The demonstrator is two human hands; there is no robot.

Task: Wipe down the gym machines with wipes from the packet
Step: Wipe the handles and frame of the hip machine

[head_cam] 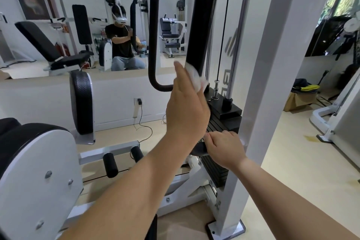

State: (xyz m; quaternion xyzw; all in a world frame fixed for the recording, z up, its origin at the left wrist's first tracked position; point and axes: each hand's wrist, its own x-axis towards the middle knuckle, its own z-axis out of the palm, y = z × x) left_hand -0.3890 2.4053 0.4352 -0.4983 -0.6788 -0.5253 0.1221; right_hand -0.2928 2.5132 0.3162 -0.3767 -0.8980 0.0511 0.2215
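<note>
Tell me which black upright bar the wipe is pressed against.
The thick straight black pad, right of the thinner curved black bar: the left hand presses the white wipe against its lower end. The right hand grips a dark flat piece lower down.

Crumpled wipe, seemingly against black pad

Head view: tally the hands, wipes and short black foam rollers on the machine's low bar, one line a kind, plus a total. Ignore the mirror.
Hands: 2, left hand and right hand
Wipes: 1, a white crumpled wipe
Rollers: 2, short black foam rollers
Total: 5
</note>
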